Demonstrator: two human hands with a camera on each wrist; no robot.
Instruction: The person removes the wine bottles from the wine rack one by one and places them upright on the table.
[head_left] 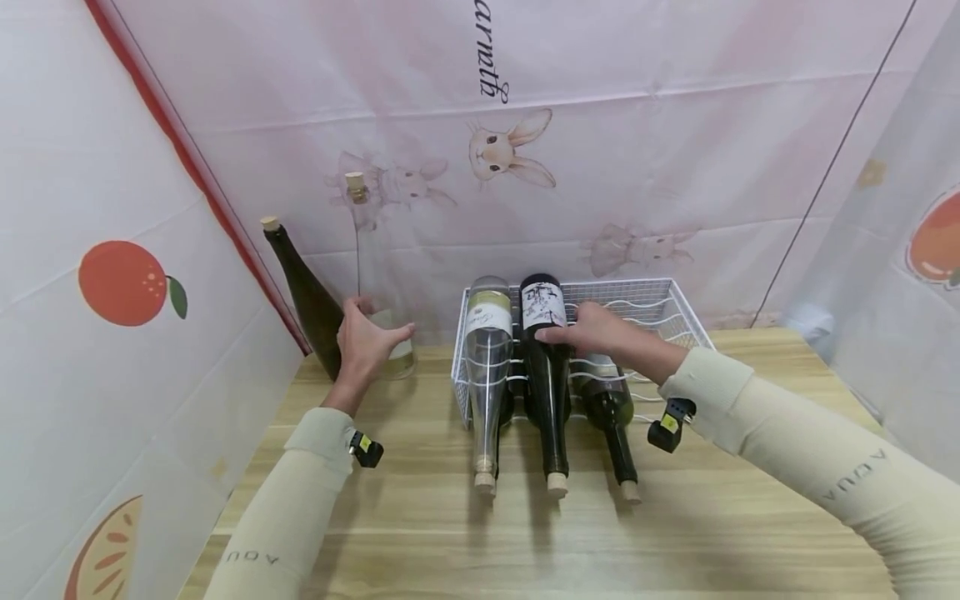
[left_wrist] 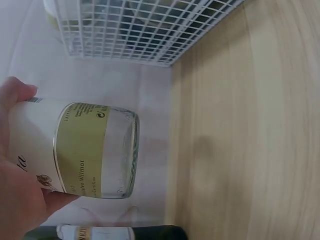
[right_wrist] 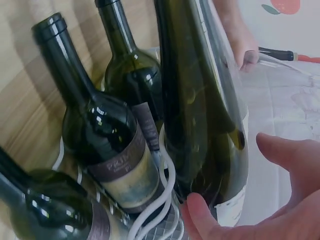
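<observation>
My left hand grips an upright clear glass bottle around its labelled lower body; a cork tops it. In the left wrist view its base shows beside the tabletop's back edge. My right hand is at a dark bottle with a floral label, lying neck forward on the white wire rack. One fingertip meets that bottle's side in the right wrist view, while the thumb stands apart over it. Left of it lies a clear corked bottle. Below are dark bottles on the lower level.
A dark corked bottle stands at the back left corner, beside the left hand. Bottle necks stick out past the rack's front over the wooden table. A printed curtain hangs right behind the table.
</observation>
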